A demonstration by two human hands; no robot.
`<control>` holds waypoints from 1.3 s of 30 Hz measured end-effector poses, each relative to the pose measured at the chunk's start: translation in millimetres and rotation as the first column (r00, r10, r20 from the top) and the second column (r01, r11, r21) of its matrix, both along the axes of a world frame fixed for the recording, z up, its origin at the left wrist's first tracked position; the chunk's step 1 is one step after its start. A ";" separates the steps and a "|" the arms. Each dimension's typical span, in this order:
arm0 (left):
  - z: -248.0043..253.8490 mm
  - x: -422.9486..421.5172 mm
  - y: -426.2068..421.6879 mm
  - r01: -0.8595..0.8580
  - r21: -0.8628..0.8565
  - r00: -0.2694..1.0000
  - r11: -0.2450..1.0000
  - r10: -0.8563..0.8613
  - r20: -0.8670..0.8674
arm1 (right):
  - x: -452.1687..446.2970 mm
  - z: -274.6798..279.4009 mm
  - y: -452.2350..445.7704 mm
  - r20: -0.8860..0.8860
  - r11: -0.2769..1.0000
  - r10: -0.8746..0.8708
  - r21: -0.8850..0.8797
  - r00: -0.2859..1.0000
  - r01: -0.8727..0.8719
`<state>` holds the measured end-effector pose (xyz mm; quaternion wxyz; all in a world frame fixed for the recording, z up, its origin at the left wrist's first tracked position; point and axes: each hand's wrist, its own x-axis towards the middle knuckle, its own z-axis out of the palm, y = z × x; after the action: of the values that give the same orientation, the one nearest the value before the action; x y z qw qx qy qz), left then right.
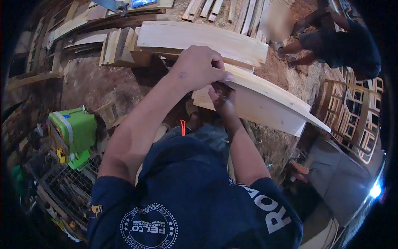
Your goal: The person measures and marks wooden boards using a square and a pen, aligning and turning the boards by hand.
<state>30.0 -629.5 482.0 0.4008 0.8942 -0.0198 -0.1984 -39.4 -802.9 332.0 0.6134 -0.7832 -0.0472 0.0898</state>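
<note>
My left hand [201, 66] is closed, its fingers curled at the near end of a pale wooden board [269, 89], with the thumb on the board's edge. Just below it, my right hand [224, 101] is bent with its fingertips close to the left thumb, beside the board's side face. Something thin and shiny shows at the right fingers, too small to name. Behind the left hand lies another wide pale plank [199, 39], on top of more wood.
Stacked lumber [120, 45] lies at the upper left, loose wooden strips [205, 8] at the top. A green plastic container [74, 128] stands left. Another person [340, 41] is at the upper right, near wooden frames [352, 112]. A bright light [375, 191] shines right.
</note>
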 end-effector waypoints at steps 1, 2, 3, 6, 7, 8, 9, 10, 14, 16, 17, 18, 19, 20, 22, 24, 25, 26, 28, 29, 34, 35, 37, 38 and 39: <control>-3.0 -0.5 0.4 0.002 -0.006 1.000 1.000 -0.002 0.016 | -3.4 -9.4 -1.7 -0.051 0.997 -0.039 0.065 0.998 0.042; -2.3 -1.5 0.5 0.005 -0.011 0.999 1.000 -0.005 0.033 | -7.2 -23.3 -4.7 -0.104 0.988 -0.073 0.127 0.992 0.087; 0.5 -2.3 0.4 -0.002 0.002 1.000 1.000 0.002 0.018 | -8.4 -35.9 -10.1 -0.157 0.973 -0.104 0.188 0.982 0.133; 9.9 -4.3 -1.7 -0.016 0.044 1.000 0.999 0.016 0.003 | -10.3 -19.4 -42.7 -0.168 0.954 0.155 -0.230 0.974 -0.192; 8.4 -4.8 -2.2 -0.016 0.060 1.000 0.998 0.015 0.015 | -16.0 -15.6 -55.5 -0.183 0.932 0.192 -0.273 0.964 -0.238; 9.7 -5.7 -3.0 -0.013 0.074 1.000 0.997 0.011 0.025 | -25.0 -12.5 -69.8 -0.201 0.906 0.226 -0.316 0.953 -0.281; 15.8 -6.6 -4.9 -0.003 0.126 1.000 0.992 0.003 0.000 | -35.0 -10.5 -81.5 -0.218 0.877 0.253 -0.360 0.942 -0.319; 23.9 -7.1 -9.8 0.012 0.175 1.000 0.984 -0.009 -0.022 | -45.8 -9.7 -93.2 -0.298 0.912 0.250 -0.245 0.921 -0.327; 28.0 -16.2 -48.6 0.152 0.428 0.921 0.891 -0.285 0.266 | -79.7 -11.3 -138.0 -0.462 0.969 0.226 0.020 0.858 -0.245; 53.1 -7.5 -86.4 0.315 0.433 0.925 0.845 -0.375 0.059 | -81.4 1.9 -158.2 -0.502 0.948 0.281 0.011 0.818 -0.319; 54.2 -8.0 -102.6 0.288 0.352 0.931 0.890 -0.347 0.115 | -80.0 8.6 -166.9 -0.366 0.930 0.316 -0.065 0.875 -0.363; 54.9 -9.7 -116.8 0.261 0.272 0.940 0.926 -0.308 0.149 | -78.3 14.8 -176.5 -0.235 0.903 0.365 -0.147 0.901 -0.404; 54.2 -9.9 -133.0 0.267 0.280 0.934 0.922 -0.319 0.160 | -75.7 17.6 -188.1 -0.271 0.882 0.368 -0.201 0.890 -0.426; 51.2 -9.0 -148.4 0.263 0.293 0.932 0.919 -0.321 0.169 | -71.5 18.2 -200.7 -0.310 0.855 0.379 -0.243 0.872 -0.458; 35.0 -4.1 -171.0 0.316 0.328 0.895 0.890 -0.394 0.208 | -69.3 19.0 -231.3 -0.342 0.847 0.359 -0.272 0.868 -0.457; 26.0 0.0 -190.1 0.360 0.383 0.872 0.851 -0.453 0.186 | -70.4 20.8 -255.9 -0.337 0.887 0.287 -0.260 0.897 -0.382; 25.6 1.0 -195.7 0.385 0.417 0.865 0.824 -0.479 0.148 | -71.5 29.8 -267.3 -0.421 0.918 0.218 -0.217 0.881 -0.331; 24.9 0.4 -205.3 0.403 0.452 0.859 0.796 -0.499 0.113 | -76.6 43.3 -286.4 -0.501 0.944 0.159 -0.176 0.851 -0.280; 24.0 1.4 -232.9 0.433 0.510 0.849 0.743 -0.526 0.045 | -92.6 45.4 -327.8 -0.587 0.975 0.050 -0.146 0.808 -0.167; 25.0 1.2 -248.8 0.435 0.524 0.852 0.732 -0.524 0.024 | -103.1 38.6 -349.4 -0.595 0.982 -0.007 -0.158 0.804 -0.108; 14.6 -2.3 -300.5 0.403 0.562 0.839 0.722 -0.537 0.087 | -150.2 -0.7 -429.2 -0.614 0.977 -0.205 -0.180 0.762 0.118; 11.2 -6.1 -310.2 0.382 0.570 0.852 0.728 -0.516 0.088 | -156.3 1.9 -440.4 -0.648 0.971 -0.235 -0.193 0.724 0.143; -8.0 -8.6 -312.2 0.328 0.586 0.858 0.741 -0.494 0.144 | -166.2 -32.0 -458.4 -0.589 0.918 -0.287 -0.394 0.756 0.042; -19.7 -7.5 -306.7 0.299 0.597 0.846 0.745 -0.496 0.195 | -171.5 -48.0 -464.5 -0.549 0.898 -0.328 -0.433 0.769 0.074; -17.7 -5.2 -305.9 0.312 0.622 0.825 0.718 -0.529 0.197 | -175.8 -60.3 -468.0 -0.506 0.878 -0.362 -0.467 0.783 0.104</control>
<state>24.8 -935.4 464.3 0.0505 0.9626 -0.2402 -0.1146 -215.3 -1270.8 271.7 0.4240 -0.8293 0.2613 0.2534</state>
